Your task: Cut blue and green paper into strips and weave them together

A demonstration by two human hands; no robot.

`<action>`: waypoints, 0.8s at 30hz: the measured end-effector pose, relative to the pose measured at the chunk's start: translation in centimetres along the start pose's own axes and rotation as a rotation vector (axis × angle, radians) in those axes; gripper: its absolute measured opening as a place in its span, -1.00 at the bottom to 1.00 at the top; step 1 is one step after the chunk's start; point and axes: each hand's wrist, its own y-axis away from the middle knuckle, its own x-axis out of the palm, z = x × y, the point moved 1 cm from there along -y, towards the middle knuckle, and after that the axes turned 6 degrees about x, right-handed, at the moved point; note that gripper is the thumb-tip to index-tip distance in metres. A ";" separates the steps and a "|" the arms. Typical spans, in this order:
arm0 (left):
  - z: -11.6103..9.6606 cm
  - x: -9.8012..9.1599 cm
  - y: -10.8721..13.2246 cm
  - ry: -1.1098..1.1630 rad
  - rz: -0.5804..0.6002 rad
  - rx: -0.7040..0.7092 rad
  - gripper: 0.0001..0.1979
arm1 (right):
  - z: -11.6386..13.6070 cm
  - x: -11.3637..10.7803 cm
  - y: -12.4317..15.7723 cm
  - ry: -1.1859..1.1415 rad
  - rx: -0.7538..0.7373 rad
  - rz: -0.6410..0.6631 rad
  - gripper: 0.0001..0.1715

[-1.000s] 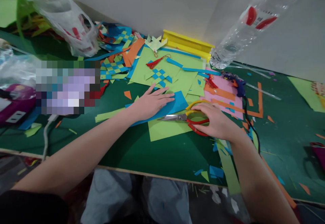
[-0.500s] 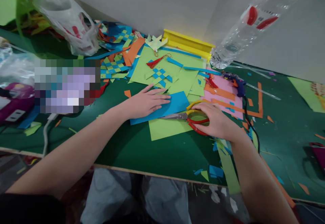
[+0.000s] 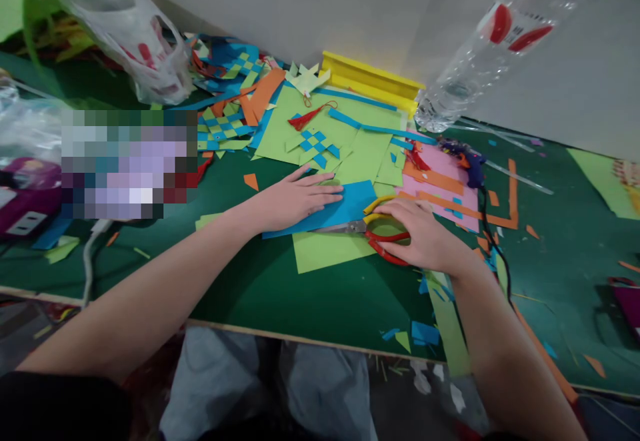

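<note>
My left hand [image 3: 300,199] lies flat, fingers stretched out, on a blue strip of paper [image 3: 353,199]. My right hand [image 3: 423,231] grips a pair of scissors [image 3: 356,227] by the yellow and red handles. The blades lie along the blue paper's near edge, their tips hidden or too blurred to make out. Under both is a light green sheet of paper [image 3: 320,253]. Just behind, a woven blue-and-green paper piece [image 3: 314,142] and a red tassel [image 3: 307,119] rest on more green sheets [image 3: 280,127].
A plastic bottle [image 3: 485,54] leans at the back right beside a yellow holder [image 3: 373,84]. A blue glue gun [image 3: 473,166] with a black cord lies by a pink sheet [image 3: 443,167]. Plastic bags [image 3: 125,27] stand back left. Paper scraps [image 3: 425,333] litter the front edge.
My left hand and the blue paper have shifted slightly to the right. The scissors have moved a little left, with my right hand still on the handles.
</note>
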 end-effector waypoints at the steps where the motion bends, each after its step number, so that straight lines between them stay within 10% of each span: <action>1: 0.1 0.0 0.0 0.017 0.002 -0.004 -0.55 | -0.1 0.0 0.0 -0.005 -0.008 0.010 -0.53; 24: -0.4 -0.3 -0.1 0.091 -0.010 -0.033 -0.55 | 2.3 0.7 -0.5 -0.068 -0.052 0.020 -0.58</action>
